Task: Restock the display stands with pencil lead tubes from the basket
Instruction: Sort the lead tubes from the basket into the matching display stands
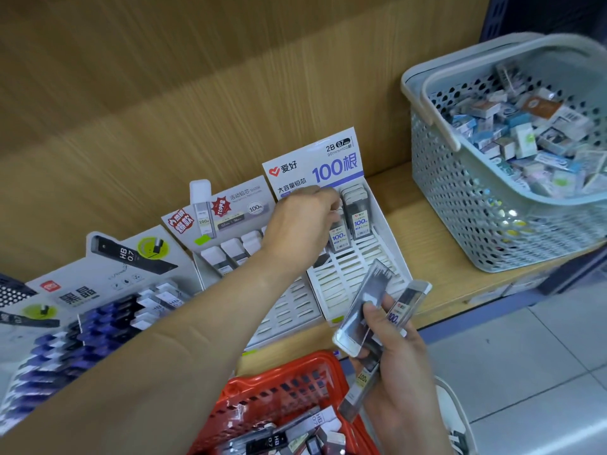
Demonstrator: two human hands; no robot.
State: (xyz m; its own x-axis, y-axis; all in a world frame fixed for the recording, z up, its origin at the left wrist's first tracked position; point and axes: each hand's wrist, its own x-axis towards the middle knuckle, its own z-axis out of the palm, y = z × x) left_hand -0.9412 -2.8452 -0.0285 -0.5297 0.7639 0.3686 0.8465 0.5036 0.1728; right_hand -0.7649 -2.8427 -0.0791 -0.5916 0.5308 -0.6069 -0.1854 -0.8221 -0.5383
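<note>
Three display stands (345,165) were counted on the shelf, and two baskets: one red (289,382), one grey (460,198). Three lead tubes (368,307) were seen held in the right hand (400,366). In the rightmost stand, two rows of tubes (356,211) were made out; their number could not be told.

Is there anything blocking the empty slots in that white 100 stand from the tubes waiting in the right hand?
Nothing visible does. The right hand holds several lead tubes just in front of the white stand, whose front slots lie bare and open. The left hand works further back, at the filled rows.
</note>
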